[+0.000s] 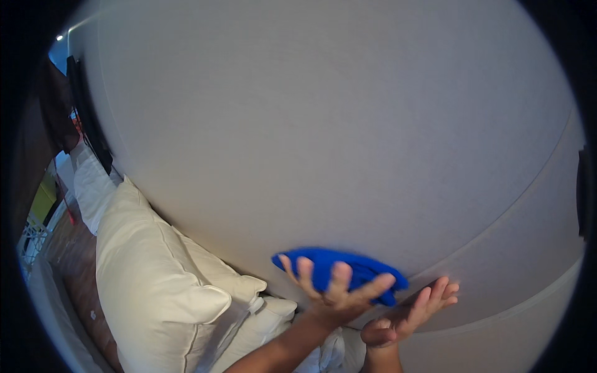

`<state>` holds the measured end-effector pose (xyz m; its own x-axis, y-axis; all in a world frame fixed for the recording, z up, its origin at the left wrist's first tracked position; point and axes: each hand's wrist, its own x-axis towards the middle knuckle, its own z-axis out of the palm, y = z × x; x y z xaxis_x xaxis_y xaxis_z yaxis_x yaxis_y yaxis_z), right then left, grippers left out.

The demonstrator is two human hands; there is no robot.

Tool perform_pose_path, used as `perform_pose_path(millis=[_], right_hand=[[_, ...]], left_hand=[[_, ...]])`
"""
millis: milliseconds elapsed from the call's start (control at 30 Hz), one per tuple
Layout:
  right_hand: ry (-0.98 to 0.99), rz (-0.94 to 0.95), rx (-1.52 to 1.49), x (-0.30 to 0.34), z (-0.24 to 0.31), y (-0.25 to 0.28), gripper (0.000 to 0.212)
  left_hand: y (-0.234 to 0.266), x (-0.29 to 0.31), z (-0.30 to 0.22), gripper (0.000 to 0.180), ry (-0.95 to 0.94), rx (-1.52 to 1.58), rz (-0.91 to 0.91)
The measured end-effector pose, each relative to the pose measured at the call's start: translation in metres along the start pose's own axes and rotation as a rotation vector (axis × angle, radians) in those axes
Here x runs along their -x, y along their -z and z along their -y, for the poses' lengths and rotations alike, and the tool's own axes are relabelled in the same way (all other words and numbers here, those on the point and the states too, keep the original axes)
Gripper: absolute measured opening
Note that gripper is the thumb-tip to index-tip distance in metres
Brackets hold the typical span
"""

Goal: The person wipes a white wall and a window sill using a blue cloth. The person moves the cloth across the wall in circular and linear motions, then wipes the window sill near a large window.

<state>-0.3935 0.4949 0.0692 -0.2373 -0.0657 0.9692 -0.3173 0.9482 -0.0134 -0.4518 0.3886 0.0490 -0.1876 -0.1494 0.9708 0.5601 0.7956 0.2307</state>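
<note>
My left hand (336, 293) has its fingers spread over a folded blue cloth (360, 264). The cloth lies between that hand and a large grey-beige padded panel (323, 137). Part of the cloth is hidden behind the fingers, and its loose folds stick out past the thumb. Just right of the cloth, my right hand (413, 316) is raised with fingers extended and holds nothing. It is close to the panel's lower seam; whether it touches the panel I cannot tell.
Cream cushions (152, 273) lean against the panel at lower left, with a white pillow (93, 186) behind them. A dark flat object (90, 118) stands at the panel's left edge. Wooden flooring (81, 267) shows far left. A dark object (583, 193) sits at the right rim.
</note>
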Motion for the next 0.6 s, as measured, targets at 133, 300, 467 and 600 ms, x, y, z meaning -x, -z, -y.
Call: perform_pose_path(millis=[133, 300, 467, 600], right_hand=[[0.098, -0.019, 0.091, -0.003, -0.007, -0.007, 0.070], [0.113, -0.108, -0.054, -0.002, -0.001, -0.015, 0.065], [0.073, -0.182, -0.080, 0.018, -0.004, -0.021, 0.069], [0.168, -0.055, -0.043, 0.010, -0.011, -0.007, 0.064]], left_hand=[[0.009, -0.033, 0.034, 0.065, 0.256, 0.121, 0.018], [0.008, -0.040, 0.011, 0.059, 0.180, 0.086, -0.044], [-0.003, -0.014, -0.030, 0.051, -0.039, 0.093, -0.004], [0.006, -0.030, 0.014, 0.049, 0.037, 0.090, -0.027]])
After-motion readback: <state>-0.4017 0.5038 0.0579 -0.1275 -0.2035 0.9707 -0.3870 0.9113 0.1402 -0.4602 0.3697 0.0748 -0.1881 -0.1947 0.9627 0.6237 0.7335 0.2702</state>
